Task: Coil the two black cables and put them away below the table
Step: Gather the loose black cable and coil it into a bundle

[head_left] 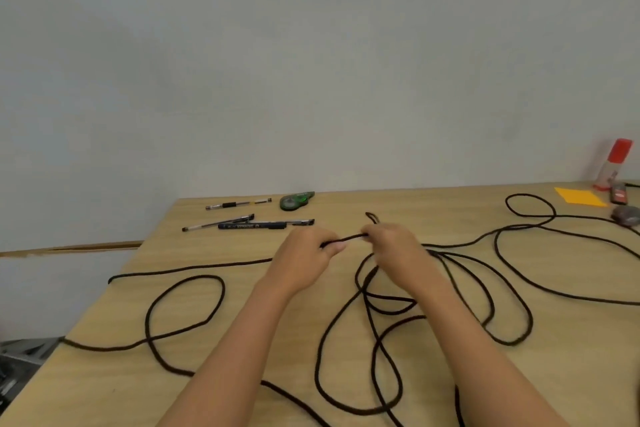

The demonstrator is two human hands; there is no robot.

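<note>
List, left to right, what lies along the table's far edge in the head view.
Far pen → green tape dispenser → orange paper → red-capped glue bottle. The other pens overlap the dispenser's span, so they are left out.

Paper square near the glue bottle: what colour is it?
Orange; the paper square shows best in the head view.

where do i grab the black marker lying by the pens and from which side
Take the black marker at mid-barrel, coming straight down from above with the grip across its width. It lies flat on the table, its long axis running left to right, and a pen lies close behind it, so the top and near side are freest.
</note>
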